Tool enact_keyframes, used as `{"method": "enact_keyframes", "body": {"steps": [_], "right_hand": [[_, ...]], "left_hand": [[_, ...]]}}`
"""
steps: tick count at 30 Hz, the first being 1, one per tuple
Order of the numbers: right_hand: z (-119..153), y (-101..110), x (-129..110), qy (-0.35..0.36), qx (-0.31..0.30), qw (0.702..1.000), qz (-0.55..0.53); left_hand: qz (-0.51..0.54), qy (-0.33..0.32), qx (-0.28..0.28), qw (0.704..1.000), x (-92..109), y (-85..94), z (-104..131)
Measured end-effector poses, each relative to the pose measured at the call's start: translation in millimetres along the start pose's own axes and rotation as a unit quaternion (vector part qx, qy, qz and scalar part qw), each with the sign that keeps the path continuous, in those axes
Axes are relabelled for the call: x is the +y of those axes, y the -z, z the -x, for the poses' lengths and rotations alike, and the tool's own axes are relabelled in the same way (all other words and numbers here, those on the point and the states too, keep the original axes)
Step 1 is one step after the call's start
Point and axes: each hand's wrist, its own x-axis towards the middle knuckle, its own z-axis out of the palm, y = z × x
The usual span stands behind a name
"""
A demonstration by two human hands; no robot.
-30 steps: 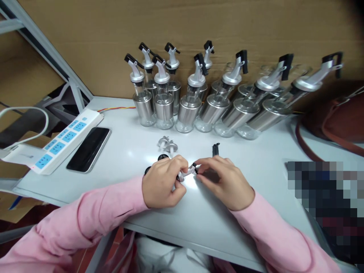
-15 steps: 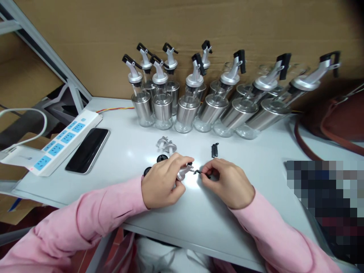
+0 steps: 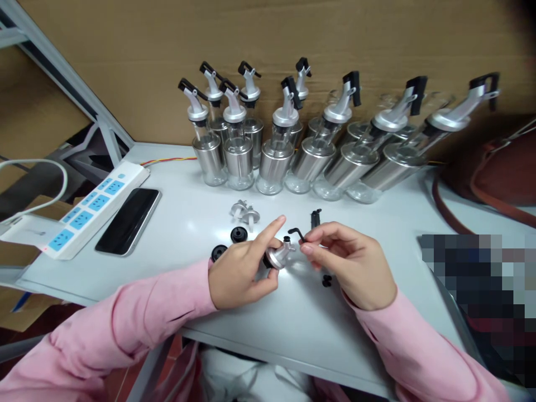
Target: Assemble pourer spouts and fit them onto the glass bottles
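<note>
My left hand [image 3: 247,273] holds a silver pour spout [image 3: 278,255] with a small black cap on its tip, its index finger stretched out above. Just right of the spout, my right hand [image 3: 352,259] pinches a bent black lever [image 3: 298,233] between thumb and fingers; the lever and spout are apart. Two silver spout pieces [image 3: 245,212] lie beyond my left hand. Near that hand are two round black caps [image 3: 239,234]. More black levers [image 3: 315,218] lie behind my right hand, and small black pieces [image 3: 326,280] lie below it.
Several glass and steel bottles [image 3: 276,162] with spouts stand along the back of the grey table [image 3: 180,223]. A phone [image 3: 128,221] and a white power strip [image 3: 98,206] lie at the left. A brown bag [image 3: 494,173] sits at the right.
My right hand has turned and moved slightly right, raising the black lever. My left index finger has lifted off the spout tip, uncovering the black cap. Small black pieces now show below my right hand.
</note>
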Motion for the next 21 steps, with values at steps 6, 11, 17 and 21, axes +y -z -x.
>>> {"method": "enact_keyframes", "body": {"steps": [6, 11, 17, 21], "right_hand": [[0.8, -2.0, 0.2, -0.006, -0.014, 1.0, -0.021], [1.1, -3.5, -1.4, -0.013, -0.029, 0.999, -0.032], [1.9, -2.8, -1.2, -0.027, -0.043, 0.998, -0.042], [1.5, -1.5, 0.9, -0.025, -0.054, 0.997, -0.053]], "left_hand": [[0.003, -0.009, 0.01, 1.0, -0.7, -0.4, 0.0], [0.0, -0.025, 0.014, 1.0, 0.1, 0.0, -0.3], [-0.014, -0.036, 0.005, 0.999, 2.2, 1.5, -1.4], [-0.018, -0.043, -0.013, 0.999, 2.5, 1.6, -1.8]]}}
